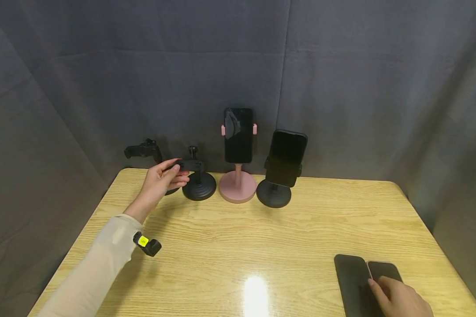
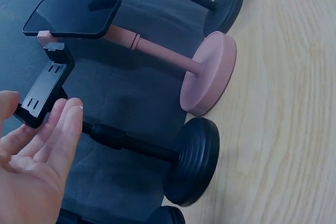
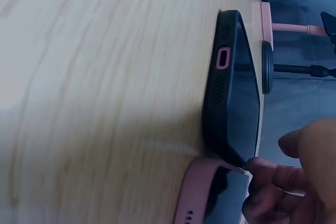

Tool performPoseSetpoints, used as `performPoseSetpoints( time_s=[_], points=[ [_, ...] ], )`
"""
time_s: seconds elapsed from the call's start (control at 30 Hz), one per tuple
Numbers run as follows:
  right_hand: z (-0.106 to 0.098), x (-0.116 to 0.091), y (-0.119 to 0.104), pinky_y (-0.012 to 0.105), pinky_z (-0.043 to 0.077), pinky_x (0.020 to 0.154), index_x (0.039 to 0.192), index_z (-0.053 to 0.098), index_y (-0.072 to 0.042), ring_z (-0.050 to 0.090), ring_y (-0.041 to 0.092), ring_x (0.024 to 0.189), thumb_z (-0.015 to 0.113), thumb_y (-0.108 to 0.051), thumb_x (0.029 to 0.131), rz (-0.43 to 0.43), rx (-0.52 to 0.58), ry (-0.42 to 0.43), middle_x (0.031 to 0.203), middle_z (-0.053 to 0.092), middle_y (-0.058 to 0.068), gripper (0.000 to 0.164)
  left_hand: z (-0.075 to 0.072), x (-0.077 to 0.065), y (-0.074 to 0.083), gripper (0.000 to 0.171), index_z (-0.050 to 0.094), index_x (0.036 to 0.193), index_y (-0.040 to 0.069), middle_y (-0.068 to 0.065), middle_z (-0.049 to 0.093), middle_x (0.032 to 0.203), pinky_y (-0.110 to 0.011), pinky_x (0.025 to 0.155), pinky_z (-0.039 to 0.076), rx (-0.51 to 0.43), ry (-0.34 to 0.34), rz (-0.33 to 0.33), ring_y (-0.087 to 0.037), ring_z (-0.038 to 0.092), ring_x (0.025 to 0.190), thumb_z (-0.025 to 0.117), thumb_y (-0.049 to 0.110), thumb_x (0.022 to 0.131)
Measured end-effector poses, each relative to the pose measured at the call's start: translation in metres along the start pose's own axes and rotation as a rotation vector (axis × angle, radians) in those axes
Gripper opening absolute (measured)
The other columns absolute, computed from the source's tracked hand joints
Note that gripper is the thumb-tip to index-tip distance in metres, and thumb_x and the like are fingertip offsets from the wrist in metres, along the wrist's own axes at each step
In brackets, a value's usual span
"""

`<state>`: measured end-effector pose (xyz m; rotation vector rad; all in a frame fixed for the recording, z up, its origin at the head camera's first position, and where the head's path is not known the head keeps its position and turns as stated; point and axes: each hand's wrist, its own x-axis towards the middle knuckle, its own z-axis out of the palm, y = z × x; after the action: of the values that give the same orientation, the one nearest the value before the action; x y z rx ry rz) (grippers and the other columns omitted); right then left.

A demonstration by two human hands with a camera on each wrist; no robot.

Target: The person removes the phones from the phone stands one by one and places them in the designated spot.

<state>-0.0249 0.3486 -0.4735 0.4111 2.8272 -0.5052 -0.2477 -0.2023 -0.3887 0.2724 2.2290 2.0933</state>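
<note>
Fingers on the left hand (image 1: pixel 162 177) are pinching a black clamp (image 1: pixel 192 165) at 9 o'clock in the head view, apparently sitting on a slim stand (image 1: pixel 199 189). Clamp is looking like hard plastic: probably light, stiff, best taken by its ends. At 4 o'clock the right hand (image 1: pixel 403 299) is bending over a pink-edged phone (image 1: pixel 382 268), with a dark phone (image 1: pixel 351 279) lying flat beside it. Near centre, a pink stand (image 1: pixel 246 190) is holding an upright phone (image 1: pixel 238 143); toward 3 o'clock a tilted phone (image 1: pixel 287 158) is sitting in another holder (image 1: pixel 273 197).

Left wrist view: clamp is showing at 9 o'clock, boxy, matte, slotted. Thumb is pressing its lower end, other fingers sitting close together underneath. Ridged round base at 5 o'clock is likely carrying most weight.

Right wrist view: fingers are curling, tips touching where both phones are meeting, thumb sitting apart; can't tell whether they're gripping a rim. Dark phone at 3 o'clock is wearing a thick, rubbery-looking case, probably grippy at the sides; glass is likely slippery, fragile. Pale table (image 3: pixel 105 77) is showing streaky wood grain.
</note>
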Motion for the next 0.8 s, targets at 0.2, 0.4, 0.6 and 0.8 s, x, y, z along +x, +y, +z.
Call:
performPoseSetpoints(
  time_s=[0.2,0.4,0.6,0.8],
  points=[
    [-0.003,-0.002,-0.004,0.031,0.035,0.051,0.082,0.067,-0.011,0.047,0.016,0.056,0.047,-0.052,0.104,0.016,0.018,0.002,0.062,0.053,-0.003,0.051,-0.001,-0.008,-0.001,0.061,0.02,0.159,-0.002,0.015,0.07,0.099,-0.019,0.085,0.059,0.016,0.005,-0.034,0.002,0.072,0.088,0.046,0.023,0.109],
    [-0.005,-0.003,-0.013,0.031,0.036,0.051,0.083,0.068,-0.011,0.048,0.016,0.057,0.048,-0.052,0.104,0.005,0.032,0.018,0.064,0.058,-0.005,0.05,0.0,-0.015,-0.004,0.061,0.025,0.157,-0.002,0.003,0.073,0.109,-0.02,0.087,0.059,0.032,0.027,-0.05,0.001,0.073,0.09,0.048,0.026,0.109],
    [-0.007,-0.003,-0.021,0.034,0.045,0.054,0.094,0.072,-0.008,0.059,0.015,0.063,0.05,-0.05,0.103,-0.025,0.047,0.02,0.076,0.071,-0.002,0.048,0.0,-0.022,-0.01,0.054,0.034,0.153,-0.003,0.013,0.071,0.101,-0.021,0.087,0.059,0.029,0.033,-0.05,-0.001,0.073,0.091,0.047,0.025,0.109],
    [-0.008,-0.004,-0.033,0.034,0.048,0.056,0.095,0.072,-0.008,0.061,0.014,0.065,0.053,-0.048,0.103,-0.048,0.049,0.044,0.078,0.071,-0.002,0.045,0.004,-0.028,-0.013,0.046,0.044,0.146,-0.006,0.015,0.071,0.1,-0.021,0.086,0.06,0.047,0.025,-0.016,-0.004,0.074,0.093,0.045,0.022,0.11]
  ],
)
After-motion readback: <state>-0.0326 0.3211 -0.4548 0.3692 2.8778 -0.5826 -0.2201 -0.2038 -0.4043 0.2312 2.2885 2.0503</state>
